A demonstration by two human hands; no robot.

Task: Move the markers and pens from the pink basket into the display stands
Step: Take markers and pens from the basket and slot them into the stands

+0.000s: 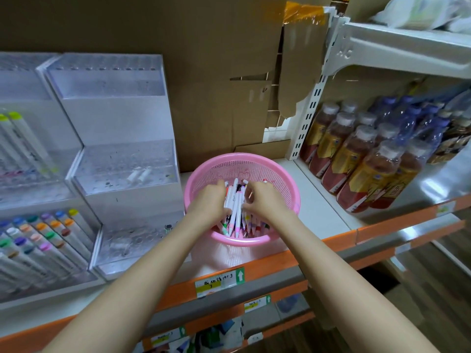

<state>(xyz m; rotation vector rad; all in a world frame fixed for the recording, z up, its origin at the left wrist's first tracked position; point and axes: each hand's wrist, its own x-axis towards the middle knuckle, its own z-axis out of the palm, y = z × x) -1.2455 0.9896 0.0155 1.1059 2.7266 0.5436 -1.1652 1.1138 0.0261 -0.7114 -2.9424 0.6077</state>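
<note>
My left hand (211, 203) and right hand (263, 200) clasp the pens (235, 203) in the pink basket (242, 242) to lift many together.

The left hand (209, 202) and right hand (265, 200) cover many pens (235, 208) in the pink basket (254, 159), so their grip is hidden. The side stand (23, 159) is cut off. The shelf tags (219, 282) look blurry.

Cardboard (204, 72) backs the shelf (318, 194); wrapped bottles (356, 161) at right, brown drinks in front, blue-capped behind; labels (219, 281) on orange edge (265, 263); white bags (420, 11) top right.
</note>
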